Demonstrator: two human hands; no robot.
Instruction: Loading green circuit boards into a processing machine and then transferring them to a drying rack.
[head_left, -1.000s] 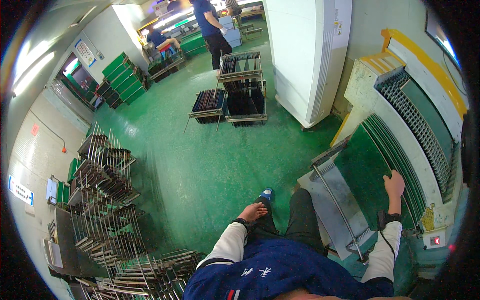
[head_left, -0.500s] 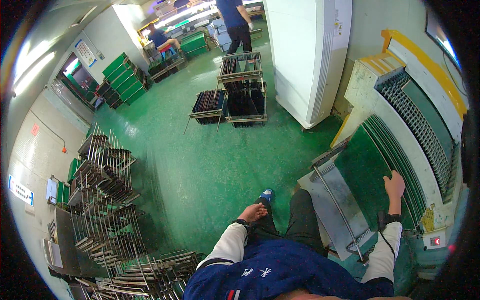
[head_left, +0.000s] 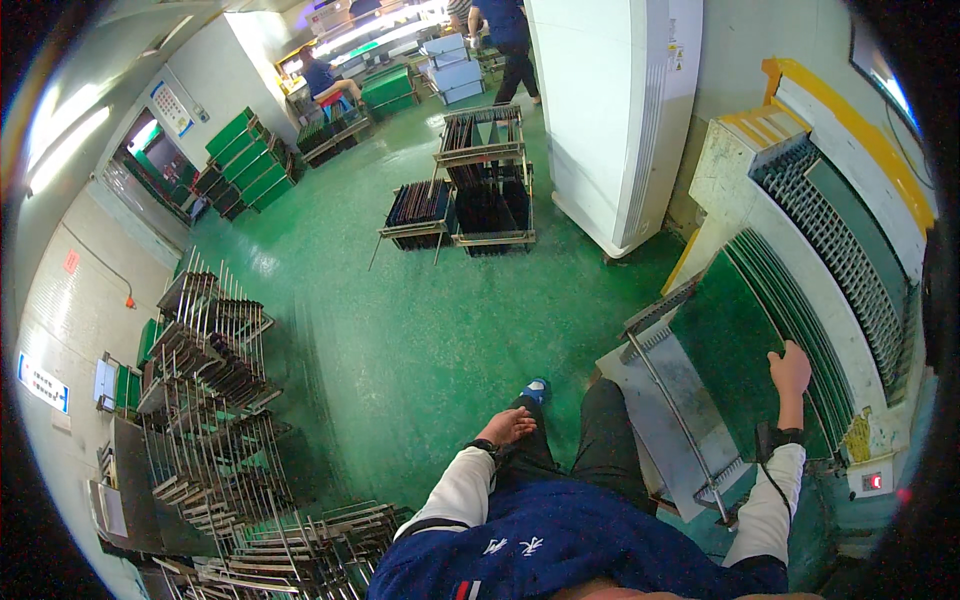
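My right hand is closed on the upper edge of a dark green flat board, the nearest in a row of upright green boards. These stand in a metal rack with a toothed rail and a rod along its near side. A grey metal sheet lies beneath the rod. Above my left thigh hangs my left hand, holding nothing, its fingers loosely bent and partly spread. Where the right fingertips meet the board is partly hidden.
Right of the rack stands a cream machine with a slotted conveyor. A tall white cabinet stands ahead. Loaded racks sit on the green floor; stacked metal racks line the left. People are at the far benches.
In the background, a walking person has moved right, partly behind the white cabinet, and another person's striped top shows there. My hands have barely moved.
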